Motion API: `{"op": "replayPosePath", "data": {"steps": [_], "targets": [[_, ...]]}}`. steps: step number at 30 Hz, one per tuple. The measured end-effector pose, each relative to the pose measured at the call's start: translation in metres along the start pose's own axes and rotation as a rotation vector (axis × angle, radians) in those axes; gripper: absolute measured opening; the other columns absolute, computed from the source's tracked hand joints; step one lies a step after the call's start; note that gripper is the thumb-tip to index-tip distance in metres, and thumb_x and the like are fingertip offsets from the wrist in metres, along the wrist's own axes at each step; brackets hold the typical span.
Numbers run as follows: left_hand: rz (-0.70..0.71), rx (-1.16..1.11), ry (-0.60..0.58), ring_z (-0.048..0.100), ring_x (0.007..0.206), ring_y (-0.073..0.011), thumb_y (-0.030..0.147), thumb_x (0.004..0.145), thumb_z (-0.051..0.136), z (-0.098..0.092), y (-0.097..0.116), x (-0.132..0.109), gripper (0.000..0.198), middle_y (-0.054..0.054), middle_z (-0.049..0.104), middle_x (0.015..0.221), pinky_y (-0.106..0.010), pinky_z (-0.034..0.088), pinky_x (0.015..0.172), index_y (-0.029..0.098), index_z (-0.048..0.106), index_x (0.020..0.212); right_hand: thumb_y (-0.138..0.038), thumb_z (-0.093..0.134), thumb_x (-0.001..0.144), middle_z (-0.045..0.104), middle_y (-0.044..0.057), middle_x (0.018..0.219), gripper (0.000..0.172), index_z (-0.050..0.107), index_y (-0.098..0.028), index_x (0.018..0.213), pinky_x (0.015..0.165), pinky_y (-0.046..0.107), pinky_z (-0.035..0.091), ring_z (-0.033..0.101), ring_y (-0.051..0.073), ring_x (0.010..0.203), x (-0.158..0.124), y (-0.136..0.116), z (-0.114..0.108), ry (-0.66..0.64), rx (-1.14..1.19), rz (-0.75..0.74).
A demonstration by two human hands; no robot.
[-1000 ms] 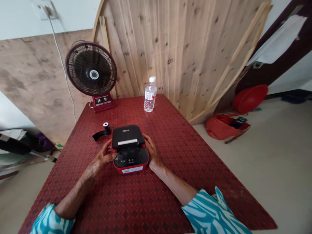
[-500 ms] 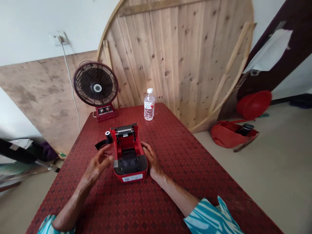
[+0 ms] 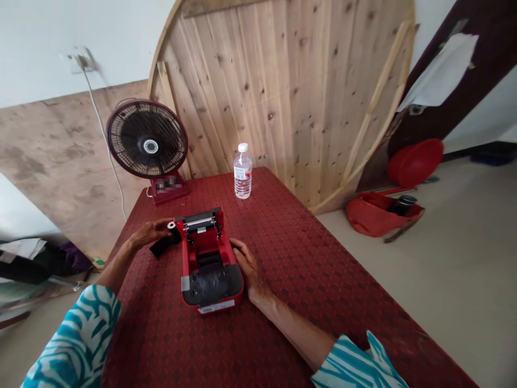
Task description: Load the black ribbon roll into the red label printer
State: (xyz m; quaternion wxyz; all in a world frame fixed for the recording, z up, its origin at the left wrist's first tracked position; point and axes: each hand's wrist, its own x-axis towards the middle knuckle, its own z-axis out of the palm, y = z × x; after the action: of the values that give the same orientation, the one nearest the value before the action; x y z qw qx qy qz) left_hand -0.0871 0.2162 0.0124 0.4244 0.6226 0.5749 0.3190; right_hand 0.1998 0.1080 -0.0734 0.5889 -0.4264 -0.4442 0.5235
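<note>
A red diamond-patterned tablecloth [image 3: 283, 258] covered the table by a round pine board [image 3: 283, 86]. The left hand [image 3: 151, 233] pinched a black ribbon roll [image 3: 172, 226]; the right hand [image 3: 245, 264] lay open against the red printer [image 3: 208, 264], its label unreadable.

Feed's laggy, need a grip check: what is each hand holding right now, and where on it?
Left hand closes on the black roll beside the open printer. Right hand steadies the printer's right side.

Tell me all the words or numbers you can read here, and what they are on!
None can be read.
Water bottle: its label print is too small.
Red printer: the white sticker on its front edge is too small.
Fan: its base panel is blurred.
</note>
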Motion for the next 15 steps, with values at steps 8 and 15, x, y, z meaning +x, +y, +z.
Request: {"op": "replayPosePath", "data": {"steps": [8,15], "targets": [[0.039,-0.094,0.037,0.068,0.080,-0.0249,0.051,0.057,0.082,0.005,-0.020,-0.014,0.058,-0.006,0.076,0.088,-0.032,0.053,0.071,0.017,0.072,0.102,-0.046,0.052,0.088,0.065,0.004,0.124,0.035,0.063,-0.026,0.115,0.105,0.041,0.041,0.055,0.024,0.120,0.005,0.006,0.000,-0.011,-0.013,-0.020],[0.111,-0.248,-0.006,0.063,0.062,-0.0197,0.058,0.064,0.077,-0.013,-0.013,-0.089,0.066,-0.010,0.072,0.080,-0.028,0.048,0.055,0.013,0.071,0.111,-0.047,0.054,0.086,0.066,0.004,0.122,0.037,0.064,-0.026,0.115,0.101,0.041,0.043,0.056,0.025,0.121,0.005,0.009,0.000,-0.022,0.020,-0.019]]}}
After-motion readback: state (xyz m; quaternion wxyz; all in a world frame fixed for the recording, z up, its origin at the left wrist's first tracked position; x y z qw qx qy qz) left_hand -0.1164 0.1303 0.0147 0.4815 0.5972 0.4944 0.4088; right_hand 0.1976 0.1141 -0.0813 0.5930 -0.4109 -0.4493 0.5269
